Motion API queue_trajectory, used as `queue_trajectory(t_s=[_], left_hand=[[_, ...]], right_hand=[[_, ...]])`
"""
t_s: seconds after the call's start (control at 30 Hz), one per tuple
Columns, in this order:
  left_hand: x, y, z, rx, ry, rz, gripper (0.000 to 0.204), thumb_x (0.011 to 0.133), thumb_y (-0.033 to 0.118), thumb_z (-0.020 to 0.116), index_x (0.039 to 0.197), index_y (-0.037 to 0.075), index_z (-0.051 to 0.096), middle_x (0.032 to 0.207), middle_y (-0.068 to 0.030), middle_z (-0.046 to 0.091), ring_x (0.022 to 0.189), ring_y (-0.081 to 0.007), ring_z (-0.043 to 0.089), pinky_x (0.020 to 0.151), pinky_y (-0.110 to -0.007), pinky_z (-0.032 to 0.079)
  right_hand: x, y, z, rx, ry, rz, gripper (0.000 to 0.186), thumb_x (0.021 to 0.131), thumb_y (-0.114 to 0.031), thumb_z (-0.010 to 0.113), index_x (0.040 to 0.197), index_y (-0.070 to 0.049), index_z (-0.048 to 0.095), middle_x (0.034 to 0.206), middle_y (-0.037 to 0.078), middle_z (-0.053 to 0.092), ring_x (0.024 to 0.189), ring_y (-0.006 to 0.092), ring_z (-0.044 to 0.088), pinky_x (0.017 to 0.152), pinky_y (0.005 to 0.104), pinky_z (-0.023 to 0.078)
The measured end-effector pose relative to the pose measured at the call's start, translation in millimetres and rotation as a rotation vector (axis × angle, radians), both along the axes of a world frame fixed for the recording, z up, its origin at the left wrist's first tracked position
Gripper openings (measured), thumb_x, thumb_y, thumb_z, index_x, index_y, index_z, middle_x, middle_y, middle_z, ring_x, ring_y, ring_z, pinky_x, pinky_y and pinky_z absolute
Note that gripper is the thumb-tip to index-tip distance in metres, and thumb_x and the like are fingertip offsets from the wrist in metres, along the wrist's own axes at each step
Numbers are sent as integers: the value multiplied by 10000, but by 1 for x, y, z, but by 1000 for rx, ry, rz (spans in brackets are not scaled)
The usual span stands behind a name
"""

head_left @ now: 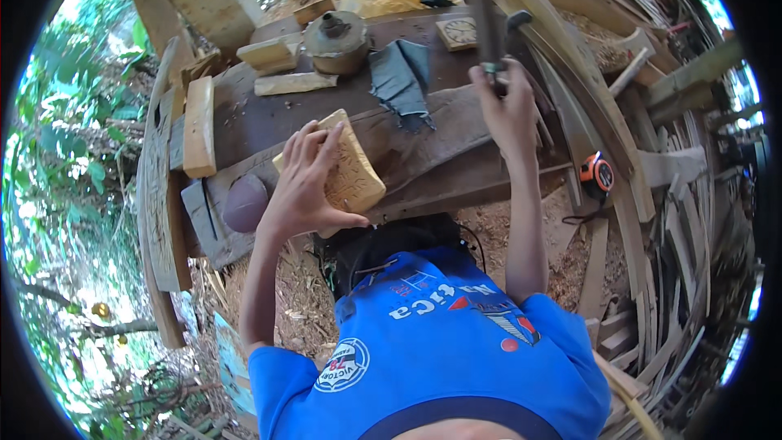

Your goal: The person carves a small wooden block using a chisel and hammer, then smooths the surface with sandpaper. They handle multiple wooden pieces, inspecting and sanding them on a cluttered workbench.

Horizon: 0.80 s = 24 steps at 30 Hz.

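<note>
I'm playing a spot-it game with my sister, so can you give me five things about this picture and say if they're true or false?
1. The left hand touches a yellowish wooden block. True.
2. The right hand is empty. False: the right hand holds a long dark tool.
3. A grey-blue cloth lies farther from the person than the yellowish wooden block. True.
4. The tape measure is on the picture's left side. False: the tape measure is on the right.
5. The person's shirt is red. False: the shirt is mostly blue.
</note>
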State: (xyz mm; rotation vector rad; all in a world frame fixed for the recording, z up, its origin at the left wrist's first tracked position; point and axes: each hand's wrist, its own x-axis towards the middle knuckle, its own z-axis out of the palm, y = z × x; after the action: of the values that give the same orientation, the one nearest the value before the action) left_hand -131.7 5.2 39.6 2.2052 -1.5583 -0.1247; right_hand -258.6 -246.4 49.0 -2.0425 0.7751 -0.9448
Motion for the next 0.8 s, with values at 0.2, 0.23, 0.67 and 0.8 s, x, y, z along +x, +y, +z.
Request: queue_trajectory(t_s=[0.2, 0.23, 0.67, 0.8], left_hand=[[11, 11, -8, -304, 412, 99, 451, 760, 118, 632, 1190, 37, 523, 1003, -110, 572, 1040, -277, 509, 906, -347, 388], [11, 13, -9, -388, 299, 77, 331, 803, -58, 499, 1124, -12, 564, 945, -88, 575, 880, -145, 550, 794, -237, 418], [6, 17, -1, -471, 763, 177, 163, 842, 114, 588, 956, 30, 666, 794, -25, 590, 683, -71, 508, 602, -215, 411], [9, 7, -17, -354, 391, 86, 174, 814, 137, 607, 929, 16, 655, 812, -91, 621, 732, -190, 575, 663, -286, 448]], right_hand=[[-6, 2, -31, 87, 310, -60, 330, 758, -132, 602, 1061, -11, 556, 858, 229, 627, 841, 351, 621, 738, 396, 473], [-6, 6, -30, 63, 289, -36, 322, 767, -145, 596, 1069, -36, 568, 894, 244, 613, 883, 382, 595, 771, 411, 466], [-106, -218, -31, -595, 754, -48, 426, 779, -236, 624, 1157, -61, 533, 1061, 202, 580, 1008, 334, 549, 897, 381, 401], [-95, -219, -21, -410, 1010, 6, 619, 687, -353, 707, 1183, -42, 509, 999, 224, 597, 952, 334, 577, 828, 380, 443]])
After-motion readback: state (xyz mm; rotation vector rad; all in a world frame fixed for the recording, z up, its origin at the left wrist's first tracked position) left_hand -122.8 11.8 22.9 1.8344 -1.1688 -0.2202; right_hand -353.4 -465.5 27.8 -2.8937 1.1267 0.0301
